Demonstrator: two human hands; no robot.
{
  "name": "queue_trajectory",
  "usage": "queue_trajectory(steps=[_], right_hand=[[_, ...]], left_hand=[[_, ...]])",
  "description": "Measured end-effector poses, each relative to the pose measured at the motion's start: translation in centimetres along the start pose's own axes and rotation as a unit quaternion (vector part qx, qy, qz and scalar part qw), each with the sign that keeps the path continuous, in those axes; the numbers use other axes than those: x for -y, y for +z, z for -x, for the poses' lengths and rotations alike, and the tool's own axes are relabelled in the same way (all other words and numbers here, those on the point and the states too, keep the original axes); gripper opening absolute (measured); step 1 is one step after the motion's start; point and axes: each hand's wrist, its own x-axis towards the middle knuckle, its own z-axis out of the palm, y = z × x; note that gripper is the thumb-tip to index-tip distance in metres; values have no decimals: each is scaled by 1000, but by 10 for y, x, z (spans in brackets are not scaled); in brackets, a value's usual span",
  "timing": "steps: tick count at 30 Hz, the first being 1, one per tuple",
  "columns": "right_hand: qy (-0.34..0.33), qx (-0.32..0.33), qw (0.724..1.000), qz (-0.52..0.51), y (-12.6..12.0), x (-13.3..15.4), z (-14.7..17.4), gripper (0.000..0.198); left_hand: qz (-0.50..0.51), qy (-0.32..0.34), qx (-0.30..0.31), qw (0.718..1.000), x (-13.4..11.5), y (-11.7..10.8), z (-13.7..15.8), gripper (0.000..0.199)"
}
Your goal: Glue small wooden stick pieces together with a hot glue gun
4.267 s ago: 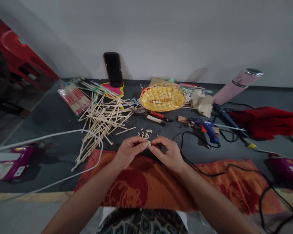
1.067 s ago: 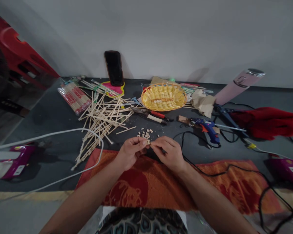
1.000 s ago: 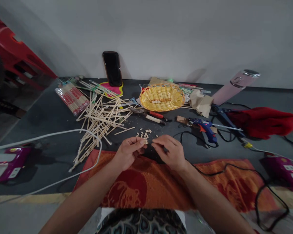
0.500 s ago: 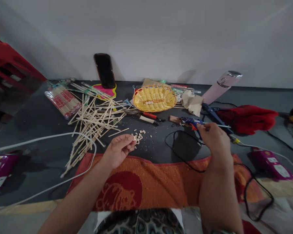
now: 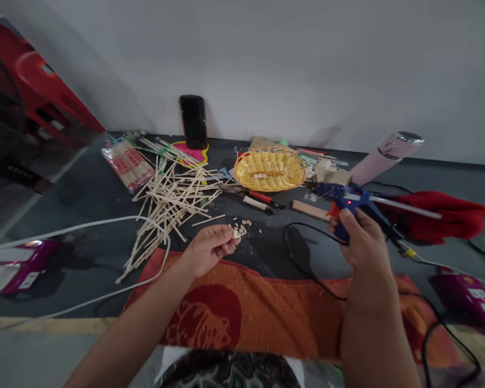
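your left hand point(image 5: 210, 247) pinches a wooden bit point(image 5: 235, 234), right hand point(image 5: 364, 240) wraps the glue gun point(image 5: 338, 191); short pieces point(image 5: 246, 222) lie loose, long sticks point(image 5: 167, 189) seemingly uncut

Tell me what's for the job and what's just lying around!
Probably for the job:
glue gun, in the right hand
wooden bits, some pinched in the left hand
sticks, perhaps

Probably just lying about:
phone
flask
red cloth

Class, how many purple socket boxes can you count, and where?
2: one purple socket box by the picture's left edge, a second box by its right edge; clutter could hide more.
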Motion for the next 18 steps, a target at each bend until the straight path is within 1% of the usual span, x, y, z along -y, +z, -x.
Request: queue_trajectory(steps=[2,4,5,7,10,13,18], right_hand=[[46,69,992,-97,18,12,10,24],[81,168,973,-136,36,23,21,26],[81,205,964,-148,45,27,26,28],[72,257,949,-168,58,33,35,30],[53,334,922,-187,70,35,44,29],[47,383,901,-199,74,32,48,32],[34,409,893,-186,77,28,50,37]], left_hand=[[1,0,3,1000,-2,-1,0,16],[6,9,1,1000,-3,-2,0,16],[8,15,1,1000,-4,-2,0,16],[12,28,3,1000,-5,-3,0,16],[17,40,5,999,-7,-3,1,16],[21,36,3,999,-8,-4,1,16],[29,28,6,999,-7,-6,1,14]])
